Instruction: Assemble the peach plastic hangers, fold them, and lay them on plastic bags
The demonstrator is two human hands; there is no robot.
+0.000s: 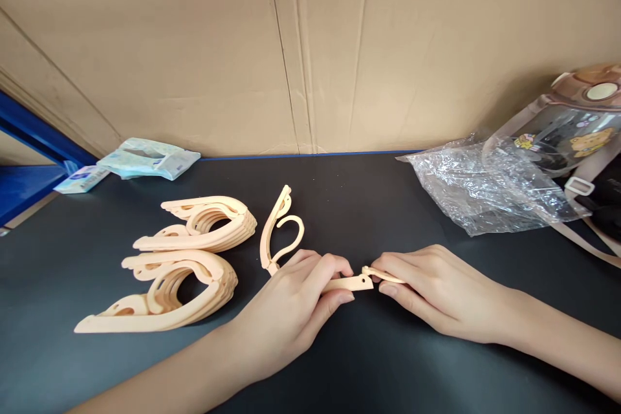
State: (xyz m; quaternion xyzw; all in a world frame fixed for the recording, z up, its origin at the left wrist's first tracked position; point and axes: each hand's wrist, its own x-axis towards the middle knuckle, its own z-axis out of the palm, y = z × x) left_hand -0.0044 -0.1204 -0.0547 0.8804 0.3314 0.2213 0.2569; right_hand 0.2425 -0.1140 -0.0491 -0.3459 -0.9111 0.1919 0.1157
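Note:
My left hand [310, 297] is closed around a flat cream plastic hanger arm [359, 283], whose end with a small hole sticks out to the right. Between the thumb and fingers of my right hand [431, 291] is a slim, curved cream hanger hook [383, 274]. Its knobbed tip meets the end of the arm; whether the two are joined I cannot tell. Just beyond my left hand lies another cream hanger part [266, 239] with a curled hook [297, 236], its lower end hidden by the fingers.
Two stacks of folded cream hangers, a far stack [233, 223] and a near stack [218, 284], lie at left on the black tabletop [369, 207]. Tissue packs [150, 158] sit at the back left. Crumpled clear plastic [475, 187] and a strapped bottle [557, 132] are at right. Cardboard [194, 45] stands behind.

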